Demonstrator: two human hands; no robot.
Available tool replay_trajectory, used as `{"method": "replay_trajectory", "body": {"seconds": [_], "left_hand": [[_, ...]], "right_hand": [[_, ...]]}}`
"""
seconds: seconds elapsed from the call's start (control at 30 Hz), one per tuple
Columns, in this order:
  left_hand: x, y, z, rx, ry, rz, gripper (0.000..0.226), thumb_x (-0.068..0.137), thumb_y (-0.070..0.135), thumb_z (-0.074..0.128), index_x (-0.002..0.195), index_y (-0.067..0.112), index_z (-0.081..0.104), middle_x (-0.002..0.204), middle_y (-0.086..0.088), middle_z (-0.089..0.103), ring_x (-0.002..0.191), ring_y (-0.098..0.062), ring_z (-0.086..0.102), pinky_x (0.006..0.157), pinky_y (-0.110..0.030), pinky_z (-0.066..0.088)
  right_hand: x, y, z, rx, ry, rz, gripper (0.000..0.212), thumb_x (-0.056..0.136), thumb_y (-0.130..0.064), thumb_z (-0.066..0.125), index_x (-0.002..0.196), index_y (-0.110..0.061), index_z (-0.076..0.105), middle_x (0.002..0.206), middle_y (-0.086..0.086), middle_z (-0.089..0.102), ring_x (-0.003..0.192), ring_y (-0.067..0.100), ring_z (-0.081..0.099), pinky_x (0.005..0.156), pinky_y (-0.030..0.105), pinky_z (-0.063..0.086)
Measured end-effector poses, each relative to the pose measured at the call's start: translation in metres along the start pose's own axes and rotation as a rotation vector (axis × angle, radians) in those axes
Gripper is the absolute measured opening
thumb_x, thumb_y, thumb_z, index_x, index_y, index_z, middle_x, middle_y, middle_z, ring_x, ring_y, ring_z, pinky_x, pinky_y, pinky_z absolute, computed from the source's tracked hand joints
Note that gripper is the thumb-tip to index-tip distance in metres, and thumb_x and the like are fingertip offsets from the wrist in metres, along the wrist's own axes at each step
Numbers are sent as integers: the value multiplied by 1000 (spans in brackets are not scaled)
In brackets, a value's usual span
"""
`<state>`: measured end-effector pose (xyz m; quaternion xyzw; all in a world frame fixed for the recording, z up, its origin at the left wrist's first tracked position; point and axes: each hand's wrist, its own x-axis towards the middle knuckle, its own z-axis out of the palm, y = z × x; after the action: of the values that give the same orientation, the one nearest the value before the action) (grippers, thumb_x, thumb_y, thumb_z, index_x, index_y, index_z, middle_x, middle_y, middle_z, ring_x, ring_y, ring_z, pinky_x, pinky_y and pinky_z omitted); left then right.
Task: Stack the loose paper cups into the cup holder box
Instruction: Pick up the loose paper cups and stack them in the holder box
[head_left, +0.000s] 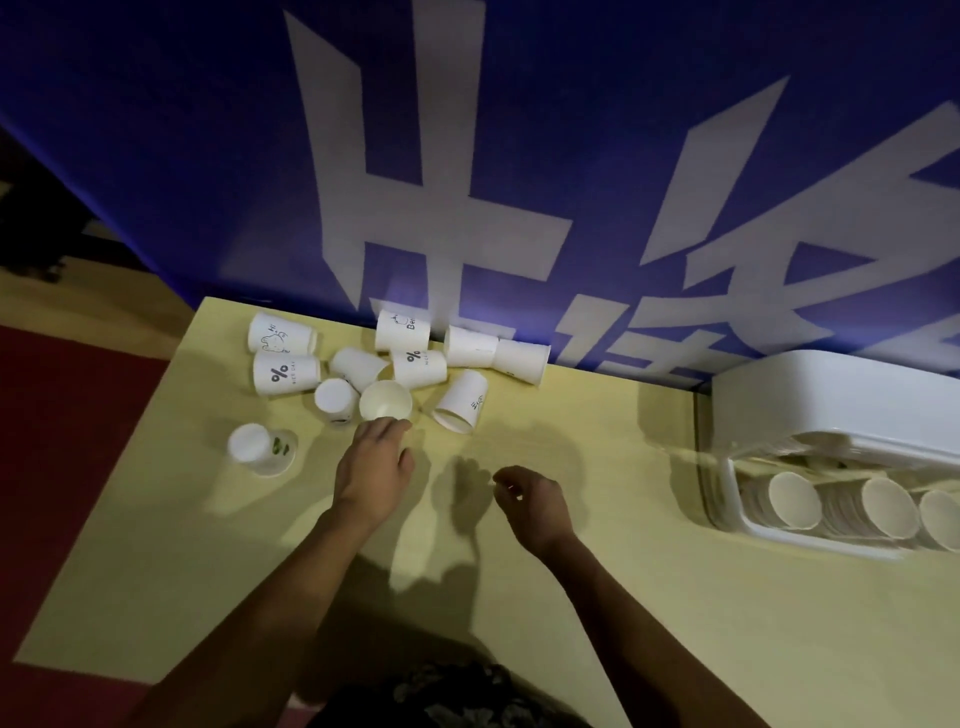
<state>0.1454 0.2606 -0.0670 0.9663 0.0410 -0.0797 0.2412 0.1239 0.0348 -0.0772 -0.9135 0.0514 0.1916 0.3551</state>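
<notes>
Several loose white paper cups lie scattered at the table's far left, most on their sides, some printed. One stands upside down apart at the left. My left hand has its fingers curled round the near side of an open-mouthed cup at the front of the pile. Over bare table, right of the pile, my right hand hovers with loosely curled fingers and holds nothing. The white cup holder box sits at the far right, with stacked cups lying in rows in its clear front part.
The pale yellow table is backed by a blue banner with white characters. The table's left edge drops to a red floor. Open tabletop lies between the pile and the box.
</notes>
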Motion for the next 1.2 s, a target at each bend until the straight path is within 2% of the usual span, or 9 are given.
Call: {"method": "replay_trajectory", "body": {"seconds": [0.07,0.23,0.37,0.53,0.67,0.8,0.9,1.03,1.2], "left_hand": [[13,-10,1,7,-57,27,40,88,17,57,127,12,57,123,-5,57,115,-28,49,91,-39,48],[38,-20,-1,-65,-97,69,35,85,11,58,120,13,57,115,-4,54,105,-24,54,85,-39,50],[45,-24,-2,-97,-68,74,31,83,6,61,113,15,57,114,-4,53,102,-23,53,81,-36,49],[45,-29,3,-83,-70,70,21,83,7,59,103,11,60,100,-5,59,93,-24,55,76,-33,45],[35,-40,8,-135,-52,81,15,76,7,64,90,13,66,89,-2,61,85,-23,58,72,-31,50],[25,-44,9,-162,-13,53,15,77,9,66,90,14,70,88,-1,62,82,-22,59,71,-30,51],[14,-38,6,-207,36,39,16,78,8,66,92,12,71,89,-3,63,86,-23,59,74,-30,51],[-7,-18,0,-313,97,19,17,78,5,67,92,13,71,89,-1,62,85,-20,60,74,-31,53],[-29,15,-4,-354,117,30,15,76,3,69,87,15,70,86,3,60,81,-17,60,69,-30,51]], "right_hand": [[4,-11,9,155,-7,131,15,87,-17,61,96,-17,73,89,-3,72,81,13,64,75,24,47],[15,-42,21,984,-49,542,14,91,-11,57,94,-5,70,87,9,69,81,21,64,76,32,53],[40,-57,34,1349,-77,760,12,91,-9,60,98,-1,65,87,11,67,80,22,63,76,31,53],[72,-69,56,1721,-15,893,19,92,-20,61,76,-10,58,66,3,57,71,16,56,68,28,47],[89,-73,60,1770,75,934,25,91,-19,62,69,-13,50,59,-1,41,54,11,44,60,23,44],[92,-69,51,1716,120,984,16,88,-10,63,75,-9,54,58,1,49,56,11,50,51,21,50],[79,-64,38,1601,103,944,6,82,-1,62,86,-4,58,72,6,53,68,14,53,57,24,52],[44,-54,15,1347,172,774,22,82,1,59,103,3,61,99,14,69,88,24,66,71,29,55],[-7,-31,-17,1121,291,552,14,89,-1,54,96,11,58,99,17,69,90,25,66,79,34,56]]}}
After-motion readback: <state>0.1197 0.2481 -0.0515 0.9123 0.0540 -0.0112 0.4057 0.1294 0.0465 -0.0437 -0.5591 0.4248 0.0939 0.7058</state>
